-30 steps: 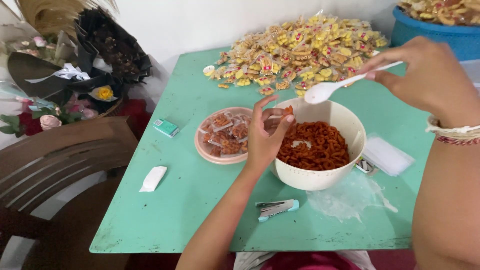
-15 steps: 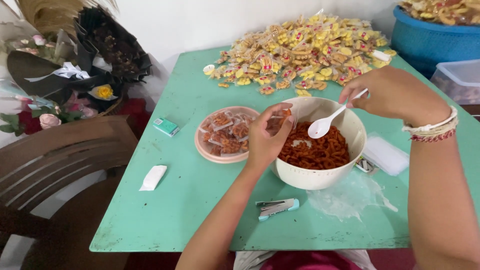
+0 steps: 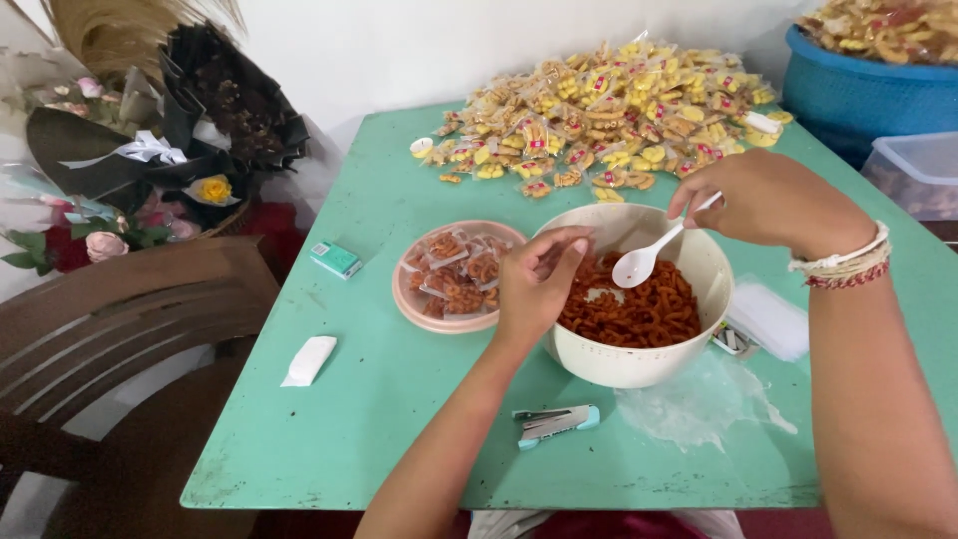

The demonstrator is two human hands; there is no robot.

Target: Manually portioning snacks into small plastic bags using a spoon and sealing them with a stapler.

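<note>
A cream bowl (image 3: 639, 364) of orange-red curly snacks (image 3: 639, 304) stands on the green table (image 3: 389, 399). My right hand (image 3: 768, 200) grips a white plastic spoon (image 3: 649, 258) whose scoop dips into the bowl above the snacks. My left hand (image 3: 534, 284) is at the bowl's left rim, pinching a small clear bag that is mostly hidden by the fingers. Left of the bowl sits a pink plate (image 3: 414, 299) with several filled packets (image 3: 459, 274).
A heap of yellow snack packets (image 3: 599, 115) fills the table's far side. A blue stapler (image 3: 554, 421), a white folded item (image 3: 307, 359), a small green box (image 3: 334, 259) and clear bags (image 3: 768, 319) lie around. A blue basin (image 3: 878, 85), flower bouquets (image 3: 130, 170) and a wooden chair (image 3: 110, 329) flank it.
My right hand brought the spoon down from above the bowl into it. My left hand stayed at the bowl's rim with the bag.
</note>
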